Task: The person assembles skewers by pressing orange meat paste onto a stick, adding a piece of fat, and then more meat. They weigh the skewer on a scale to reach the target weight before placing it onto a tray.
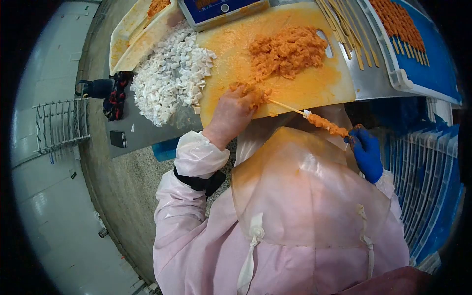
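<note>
Left hand (233,112) rests at the near edge of the cutting board (314,88), fingers curled shut around a lump of orange marinated meat and pinching it onto the tip of the wooden skewer (287,106)

Right hand (365,150) in a blue glove grips the other end of the skewer, fingers closed around it, held out off the board over the apron (305,196) – gives a straight push line toward the left hand

Skewer spans between both hands, tilted, far end lower; threaded meat pieces (328,125) are bunched at the right-hand end, bare stick toward the left hand

Loose meat pile (287,51) sits mid-board, just beyond the left hand, so pickup is a short reach. White diced pieces (169,76) are heaped beside the board on the left, touching its edge

Spare bare skewers (346,29) lie at the board's far right corner; finished skewers (398,22) are lined up in the blue tray (432,73) to the right, on the gloved side. Scale (223,10) sits at the top, display unreadable
</note>
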The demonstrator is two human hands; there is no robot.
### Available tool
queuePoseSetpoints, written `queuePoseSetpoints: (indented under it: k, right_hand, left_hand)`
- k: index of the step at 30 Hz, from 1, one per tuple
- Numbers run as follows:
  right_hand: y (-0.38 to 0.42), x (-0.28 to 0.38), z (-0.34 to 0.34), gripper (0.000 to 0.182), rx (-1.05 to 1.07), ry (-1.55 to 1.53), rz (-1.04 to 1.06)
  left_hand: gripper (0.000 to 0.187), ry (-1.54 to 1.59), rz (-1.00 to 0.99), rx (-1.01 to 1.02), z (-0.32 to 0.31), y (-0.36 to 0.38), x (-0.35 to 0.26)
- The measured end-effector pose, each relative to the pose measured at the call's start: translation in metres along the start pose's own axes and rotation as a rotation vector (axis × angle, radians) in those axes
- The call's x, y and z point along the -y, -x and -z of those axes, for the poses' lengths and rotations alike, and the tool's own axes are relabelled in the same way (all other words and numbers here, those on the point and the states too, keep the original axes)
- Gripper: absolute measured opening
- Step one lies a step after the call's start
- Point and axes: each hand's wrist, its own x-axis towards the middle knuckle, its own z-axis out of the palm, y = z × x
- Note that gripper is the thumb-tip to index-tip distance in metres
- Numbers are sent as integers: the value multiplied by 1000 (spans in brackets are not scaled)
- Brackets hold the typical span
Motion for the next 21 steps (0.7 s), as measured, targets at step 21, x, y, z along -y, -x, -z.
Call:
queuePoseSetpoints:
  k: [21]
  right_hand:
    - [-17,1,-3,11,44,-10,14]
  left_hand:
    - [30,145,-76,65,13,-6,9]
